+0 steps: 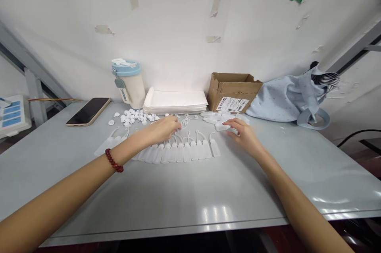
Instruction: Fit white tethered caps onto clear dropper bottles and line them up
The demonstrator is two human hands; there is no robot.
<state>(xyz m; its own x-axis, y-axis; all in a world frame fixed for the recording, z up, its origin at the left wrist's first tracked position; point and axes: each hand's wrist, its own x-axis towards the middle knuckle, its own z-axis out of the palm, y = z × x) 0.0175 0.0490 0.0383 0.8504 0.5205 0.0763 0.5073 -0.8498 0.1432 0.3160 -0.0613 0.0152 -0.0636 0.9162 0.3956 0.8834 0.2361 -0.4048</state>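
Note:
My right hand [242, 133] is closed on a small translucent plastic bottle [220, 127], thumb and fingers pinching its end. Several similar loose bottles [210, 117] lie just beyond it. My left hand [167, 127], its fingertips pinched together, is beside a small heap of white looped straps [185, 121]; whether a strap is between the fingers is hidden. In front of both hands runs a row of bottles [180, 153] with thin white straps at their necks. Part of this row is covered by my left forearm. White caps [131, 116] lie scattered left of my left hand.
Along the wall stand a blue-lidded tumbler [131, 86], a stack of white envelopes [175, 102], a cardboard box [229, 96] and a light blue cloth bag [279, 100]. A phone [88, 111] lies at left on the grey table [166, 201], near a white device [14, 116].

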